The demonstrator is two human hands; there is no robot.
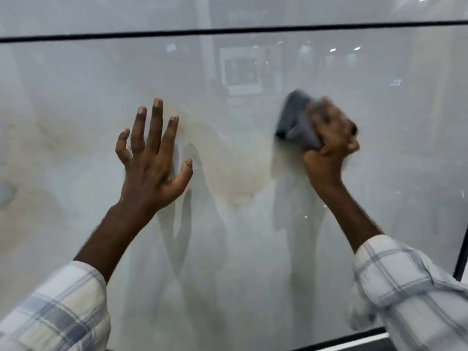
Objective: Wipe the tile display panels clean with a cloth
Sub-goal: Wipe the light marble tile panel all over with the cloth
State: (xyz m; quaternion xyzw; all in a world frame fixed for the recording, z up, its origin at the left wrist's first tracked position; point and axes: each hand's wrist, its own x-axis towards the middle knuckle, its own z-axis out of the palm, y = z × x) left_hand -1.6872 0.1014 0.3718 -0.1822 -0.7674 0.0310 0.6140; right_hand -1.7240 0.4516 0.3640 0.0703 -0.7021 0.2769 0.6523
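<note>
Glossy pale tile panel (76, 102) fills pretty much the whole view, with faint beige veining and room lights reflecting off it. Dark seam (228, 30) runs across near the top, with another panel (126, 13) above it, and a dark frame edge (329, 342) along the bottom right. Left hand (152, 158) is flat on the tile, fingers straight and spread. Right hand (329, 138) is curled tight around a bunched grey cloth (297, 117), pushing it against the panel; that hand is motion-blurred. Plaid sleeves (58, 312) on both arms.
</note>
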